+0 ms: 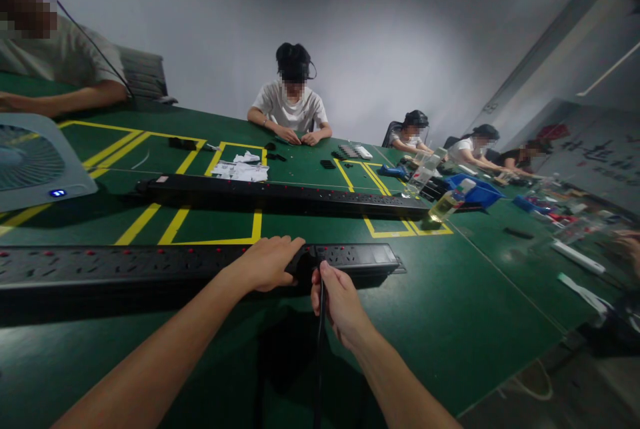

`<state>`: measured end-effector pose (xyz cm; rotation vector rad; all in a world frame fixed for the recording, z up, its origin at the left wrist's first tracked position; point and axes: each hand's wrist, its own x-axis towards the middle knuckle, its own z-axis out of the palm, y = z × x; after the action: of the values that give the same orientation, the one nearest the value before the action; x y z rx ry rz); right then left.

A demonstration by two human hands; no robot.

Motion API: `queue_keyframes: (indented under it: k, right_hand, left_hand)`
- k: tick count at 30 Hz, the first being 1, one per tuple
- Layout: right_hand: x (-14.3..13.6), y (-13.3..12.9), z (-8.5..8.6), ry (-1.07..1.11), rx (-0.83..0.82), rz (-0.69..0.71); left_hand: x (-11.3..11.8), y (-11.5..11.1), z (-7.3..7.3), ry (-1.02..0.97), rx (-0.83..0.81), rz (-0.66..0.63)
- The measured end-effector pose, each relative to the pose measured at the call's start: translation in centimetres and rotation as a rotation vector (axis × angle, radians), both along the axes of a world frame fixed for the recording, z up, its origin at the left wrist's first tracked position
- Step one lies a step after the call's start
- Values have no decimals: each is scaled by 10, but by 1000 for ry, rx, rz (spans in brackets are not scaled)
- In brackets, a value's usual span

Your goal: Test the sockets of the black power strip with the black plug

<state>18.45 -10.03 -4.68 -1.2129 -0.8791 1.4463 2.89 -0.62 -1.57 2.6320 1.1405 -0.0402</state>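
Note:
A long black power strip (125, 261) with red switches and several sockets lies across the near part of the green table. My left hand (270, 262) is wrapped over the strip near its right end, its fingers closed on it. Just to the right, my right hand (337, 295) pinches a black cable (321, 355) close to a dark plug-like piece (305, 263) at the strip. Below my hands the cable hangs down toward the bottom edge. How far the dark piece sits in a socket cannot be made out.
Behind lies a second long black strip (280, 197). A grey fan (40, 162) stands at left, white papers (243, 167) beyond the strips. A bottle (450, 203) and blue bin (475, 190) are at right. Several people sit around the green table (450, 322).

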Motion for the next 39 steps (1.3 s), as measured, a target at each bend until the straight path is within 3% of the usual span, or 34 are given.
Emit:
queue_keyframes:
  k: [7,16,29,39]
  right_hand:
    - [2,-1,-8,-91,35,26]
    - [3,1,-1,-27,22,-6]
    - [0,0,-3,-19,39,-21]
    - [-3,-5,-12,-60,31,-12]
  left_hand:
    - [-1,-1,0,-26,16,-7]
    - [0,-1,1,-8,17,-6]
    - [-2,2,-5,-35,23,-10]
    - [-6,7,-4,-204,-22,-87]
